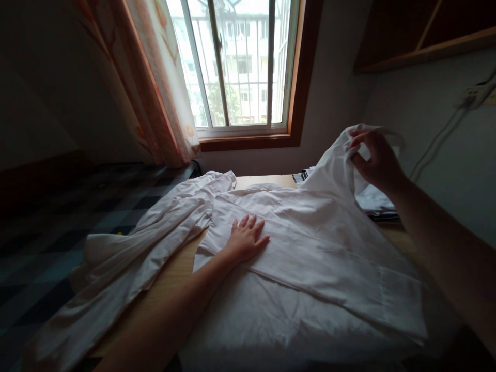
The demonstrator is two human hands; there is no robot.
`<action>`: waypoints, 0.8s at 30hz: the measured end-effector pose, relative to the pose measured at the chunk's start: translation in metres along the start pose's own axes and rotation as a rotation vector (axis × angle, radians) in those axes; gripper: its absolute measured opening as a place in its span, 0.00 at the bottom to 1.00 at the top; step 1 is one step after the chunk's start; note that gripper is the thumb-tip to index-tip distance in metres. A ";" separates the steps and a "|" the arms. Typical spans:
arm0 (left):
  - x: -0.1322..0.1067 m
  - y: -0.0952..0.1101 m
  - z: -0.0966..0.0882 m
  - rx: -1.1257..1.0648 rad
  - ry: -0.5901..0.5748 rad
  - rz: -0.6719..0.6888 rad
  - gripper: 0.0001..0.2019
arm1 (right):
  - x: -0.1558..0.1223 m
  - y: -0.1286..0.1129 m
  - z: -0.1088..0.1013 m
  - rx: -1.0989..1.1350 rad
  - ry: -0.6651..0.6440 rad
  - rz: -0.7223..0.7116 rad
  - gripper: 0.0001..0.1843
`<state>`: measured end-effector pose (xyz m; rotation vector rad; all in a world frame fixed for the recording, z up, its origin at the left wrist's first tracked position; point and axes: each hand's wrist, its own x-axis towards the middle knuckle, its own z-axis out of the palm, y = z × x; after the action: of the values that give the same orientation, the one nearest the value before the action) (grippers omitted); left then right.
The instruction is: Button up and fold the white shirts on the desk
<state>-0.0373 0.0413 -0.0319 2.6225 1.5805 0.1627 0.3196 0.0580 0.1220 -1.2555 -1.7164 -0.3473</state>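
A white long-sleeved shirt (302,243) lies spread over a wooden table. My left hand (248,238) rests flat on its middle, fingers spread. At the upper right, my right hand (372,155) pinches a part of the same shirt and holds it raised above the table. One sleeve (399,294) is laid across the body toward the lower right, its cuff end near the table's front. The other sleeve (163,222) trails off to the left, wrinkled, and hangs toward the lower left.
Pale wood of the table (178,263) shows between the left sleeve and the shirt body. To the left is a bed with a dark checked cover (46,248). Folded cloth or papers (375,204) lie at the right back. Beyond are a window (240,67), a patterned curtain (155,93) and a wall socket (473,97).
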 end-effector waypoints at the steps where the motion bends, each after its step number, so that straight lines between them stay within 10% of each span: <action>1: 0.000 0.000 0.000 -0.004 0.004 0.003 0.33 | -0.006 -0.010 0.002 0.053 -0.079 -0.006 0.15; 6: 0.001 -0.002 0.001 -0.031 0.023 0.007 0.31 | -0.059 -0.045 0.026 0.406 -0.696 -0.018 0.11; 10: 0.002 -0.005 0.002 -0.050 0.028 -0.002 0.30 | -0.097 -0.058 0.048 0.253 -1.053 -0.018 0.09; 20: 0.010 -0.015 0.003 -0.189 0.155 -0.041 0.22 | -0.132 -0.068 0.075 -0.101 -0.669 -0.059 0.26; 24: 0.012 -0.018 0.006 -0.231 0.196 -0.045 0.21 | -0.141 -0.071 0.091 -0.115 -0.677 -0.098 0.09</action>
<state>-0.0468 0.0605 -0.0396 2.4546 1.5666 0.5785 0.2155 0.0073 -0.0181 -1.4800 -2.3587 -0.0727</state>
